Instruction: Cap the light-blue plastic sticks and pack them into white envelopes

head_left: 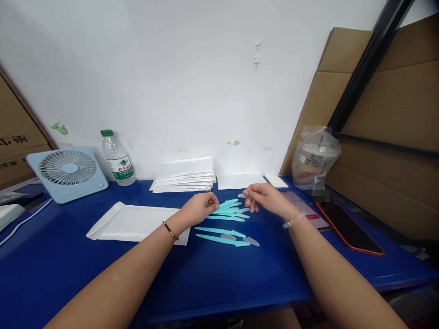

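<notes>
Both my hands are over a blue table (68,265). My left hand (200,208) is curled closed beside a cluster of several turquoise plastic sticks (229,210), its fingertips touching their near ends. My right hand (262,197) pinches a small clear cap (242,196) at the far end of that cluster. Two more turquoise sticks (222,236) with clear caps lie a little nearer to me. A white padded envelope (132,223) lies flat under my left forearm.
A stack of white envelopes (185,176) leans by the wall. A water bottle (118,157) and a small blue fan (66,173) stand at the back left. A bagged drink cup (315,157) and a phone in an orange case (350,227) are on the right, with cardboard boxes (394,119) behind.
</notes>
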Demonstrator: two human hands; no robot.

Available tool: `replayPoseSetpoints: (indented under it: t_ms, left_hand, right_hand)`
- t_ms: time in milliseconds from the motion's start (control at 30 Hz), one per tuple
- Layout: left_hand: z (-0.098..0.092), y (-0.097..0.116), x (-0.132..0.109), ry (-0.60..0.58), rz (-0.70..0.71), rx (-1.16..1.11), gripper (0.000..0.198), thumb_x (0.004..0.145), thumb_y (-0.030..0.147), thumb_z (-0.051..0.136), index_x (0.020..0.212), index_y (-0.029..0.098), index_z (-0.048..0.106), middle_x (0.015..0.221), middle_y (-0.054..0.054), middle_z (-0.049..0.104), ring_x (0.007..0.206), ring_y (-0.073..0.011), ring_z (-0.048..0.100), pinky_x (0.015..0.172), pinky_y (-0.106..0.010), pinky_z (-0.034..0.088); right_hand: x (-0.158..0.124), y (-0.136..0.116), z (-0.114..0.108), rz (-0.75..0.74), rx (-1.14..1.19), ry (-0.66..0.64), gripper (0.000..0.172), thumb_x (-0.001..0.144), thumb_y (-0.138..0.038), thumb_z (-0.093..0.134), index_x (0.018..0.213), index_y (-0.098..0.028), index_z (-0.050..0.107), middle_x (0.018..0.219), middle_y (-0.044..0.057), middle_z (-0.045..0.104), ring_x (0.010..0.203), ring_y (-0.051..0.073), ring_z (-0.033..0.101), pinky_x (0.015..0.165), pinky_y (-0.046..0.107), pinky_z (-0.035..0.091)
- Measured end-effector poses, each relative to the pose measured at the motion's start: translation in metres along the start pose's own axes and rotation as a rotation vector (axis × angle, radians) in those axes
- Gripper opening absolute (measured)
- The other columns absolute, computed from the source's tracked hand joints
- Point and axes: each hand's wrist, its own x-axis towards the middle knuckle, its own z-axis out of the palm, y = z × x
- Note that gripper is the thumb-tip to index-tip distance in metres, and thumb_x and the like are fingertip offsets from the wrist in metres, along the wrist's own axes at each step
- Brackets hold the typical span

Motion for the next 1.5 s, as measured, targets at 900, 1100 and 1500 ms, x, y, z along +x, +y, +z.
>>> replayPoseSetpoints:
  t_ms: [900, 1100, 1500]
  left_hand:
    - [-0.003, 0.021, -0.015, -0.363, 0.118, 0.216, 0.023, 0.069, 0.04, 0.064, 0.083, 0.021, 0.066, 0.074, 0.0, 0.062, 0.065, -0.0131, 0.055, 0.051, -0.021, 0.035]
    - [-0.002, 0.018, -0.013, -0.338, 0.038, 0.239, 0.016, 0.071, 0.036, 0.061, 0.074, 0.021, 0.064, 0.067, 0.0, 0.062, 0.057, -0.0126, 0.052, 0.048, -0.022, 0.031]
    - [-0.016, 0.002, -0.006, -0.119, -0.045, -0.057, 0.028, 0.08, 0.044, 0.048, 0.088, 0.018, 0.054, 0.072, -0.001, 0.062, 0.068, -0.0156, 0.061, 0.058, -0.025, 0.041]
  right_hand:
    - [-0.017, -0.02, 0.005, 0.031, -0.437, -0.47, 0.029, 0.065, -0.042, 0.07, 0.078, -0.016, 0.067, 0.063, 0.0, 0.062, 0.056, 0.012, 0.054, 0.05, 0.021, 0.039]
    - [-0.019, -0.017, 0.013, 0.084, -0.603, -0.559, 0.013, 0.06, -0.027, 0.071, 0.068, -0.017, 0.067, 0.06, -0.001, 0.064, 0.053, 0.012, 0.055, 0.047, 0.021, 0.038]
    - [-0.008, -0.006, 0.0, -0.123, -0.51, 0.037, 0.021, 0.081, -0.029, 0.051, 0.089, -0.019, 0.068, 0.085, 0.006, 0.067, 0.075, 0.017, 0.06, 0.065, 0.027, 0.045]
